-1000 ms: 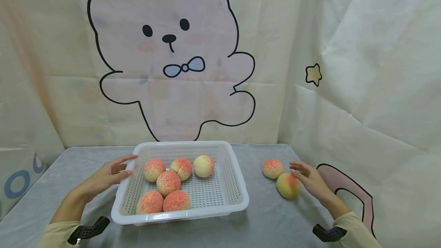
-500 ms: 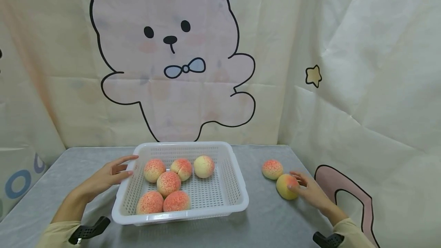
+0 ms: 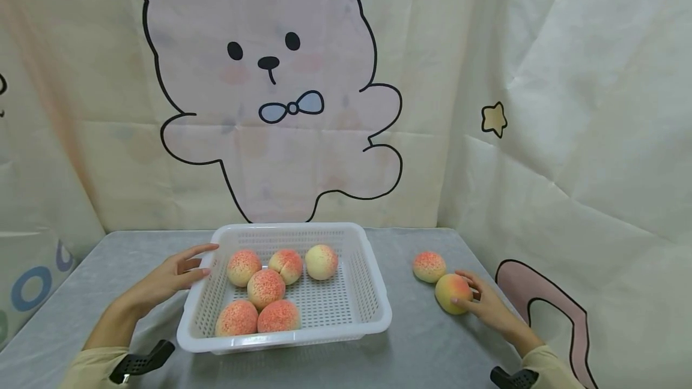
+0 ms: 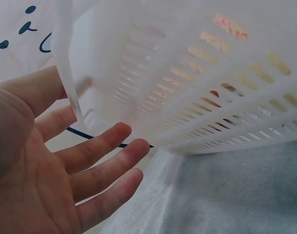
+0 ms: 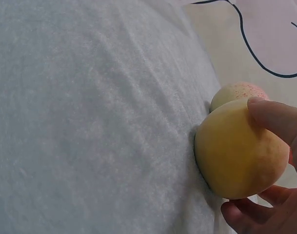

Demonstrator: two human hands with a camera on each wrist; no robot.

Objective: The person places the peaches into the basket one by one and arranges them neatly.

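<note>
My right hand (image 3: 491,306) grips a yellow-and-red peach (image 3: 452,293) on the grey cloth, right of the basket. In the right wrist view, the thumb (image 5: 277,119) lies on the upper side of this peach and fingers curl beneath it. A speckled peach (image 3: 429,266) sits just behind it. At the left, my left hand (image 3: 157,281) touches the side rim of a white perforated plastic basket (image 3: 378,317). Its thumb reaches over the rim, while several nearly straight fingers (image 4: 111,173) spread below it. Several peaches (image 3: 265,288) lie inside the basket, mostly toward its left.
A grey cloth (image 3: 411,347) covers the table. Behind stands a pale curtain (image 3: 303,167) with a cartoon animal print, and another curtain (image 3: 605,155) borders the right side. Dark wrist cameras (image 3: 142,362) are strapped at the sleeves.
My right hand has come down from behind the nearer peach to its right side and closed its thumb and fingers around it. The left hand stays at the basket rim.
</note>
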